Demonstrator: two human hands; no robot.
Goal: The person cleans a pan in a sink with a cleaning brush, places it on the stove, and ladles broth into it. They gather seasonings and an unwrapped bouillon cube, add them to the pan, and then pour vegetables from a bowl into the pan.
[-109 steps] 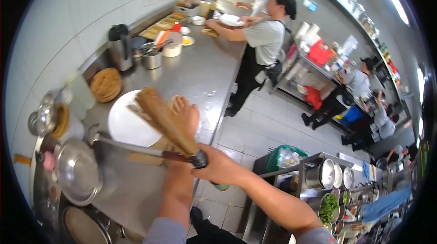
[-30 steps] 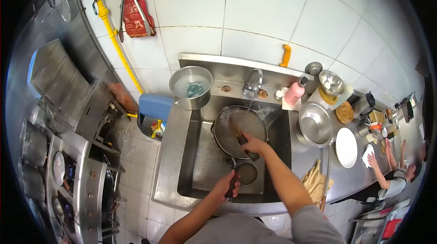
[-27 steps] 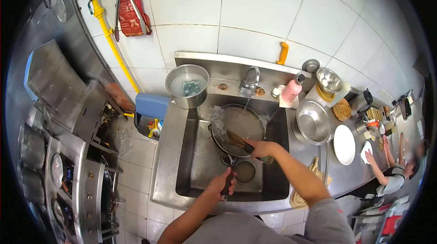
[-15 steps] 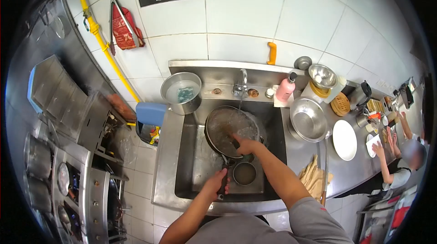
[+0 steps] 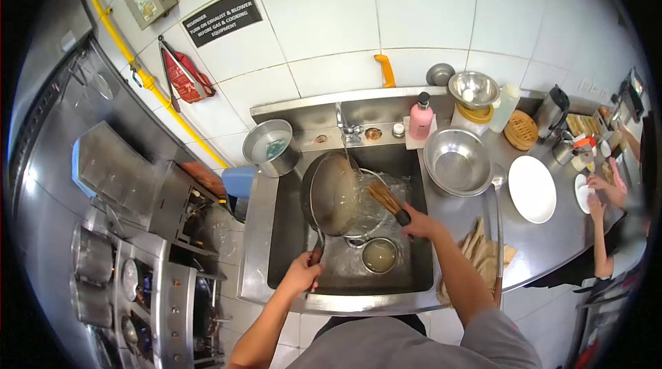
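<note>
My left hand (image 5: 302, 274) is wrapped round the dark handle of a wok (image 5: 329, 193), which is tilted to one side in the steel sink (image 5: 283, 252). Water runs from the faucet (image 5: 347, 128) down at the wok's edge, and cloudy water pours off its right side. My right hand (image 5: 417, 221) grips the dark handle of a bamboo brush (image 5: 384, 195), its bristles right of the wok. Under them a round metal rim shows, partly hidden by the wok and splashing water. A small pot (image 5: 380, 255) with cloudy liquid stands near the sink's front.
A pot (image 5: 272, 148) of water stands left of the faucet. Right of the sink are a pink bottle (image 5: 420, 117), a perforated bowl (image 5: 458, 161), a long ladle (image 5: 499, 231), a cloth (image 5: 479, 255) and a white plate (image 5: 532, 189). A co-worker's hands (image 5: 602, 195) touch another plate. Stoves stand left.
The wok has gone from lying nearly flat to tilted, spilling water. My right hand has drawn the brush out of it to the right. My left hand moved left with the handle.
</note>
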